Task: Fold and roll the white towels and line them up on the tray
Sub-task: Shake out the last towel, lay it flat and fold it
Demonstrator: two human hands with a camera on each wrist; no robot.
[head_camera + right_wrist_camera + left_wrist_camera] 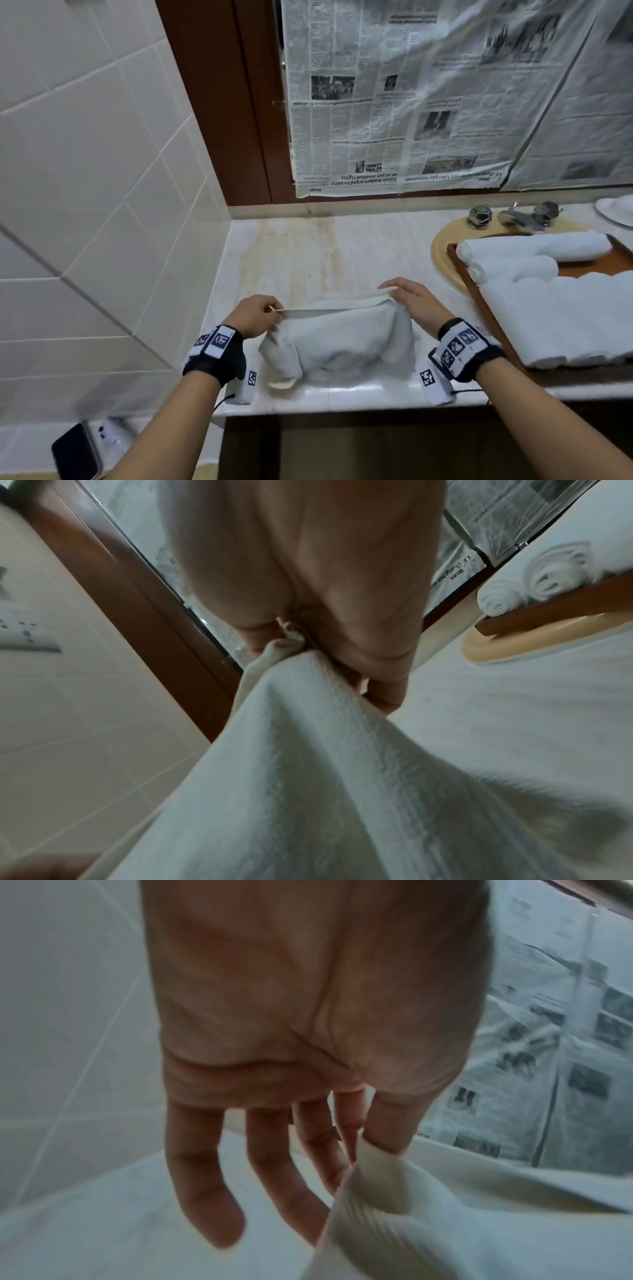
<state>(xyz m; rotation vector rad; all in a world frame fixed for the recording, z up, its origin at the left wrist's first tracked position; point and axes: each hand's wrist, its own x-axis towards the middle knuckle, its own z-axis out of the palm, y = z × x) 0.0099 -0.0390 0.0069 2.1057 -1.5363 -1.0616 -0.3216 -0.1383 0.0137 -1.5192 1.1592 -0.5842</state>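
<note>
My left hand (255, 317) and right hand (416, 301) each pinch a towel (342, 342) corner — taut for folding; tray (496, 329) at three o'clock.

Bare forearms, black wrist straps (219, 356) with white square-code tags, white camera boxes (435, 385), thin black cables

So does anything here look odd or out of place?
Yes: newspaper is taped upside down over the mirror area, and the wooden tray of rolled towels sits across the sink basin. Brownish stains streak the countertop.
</note>
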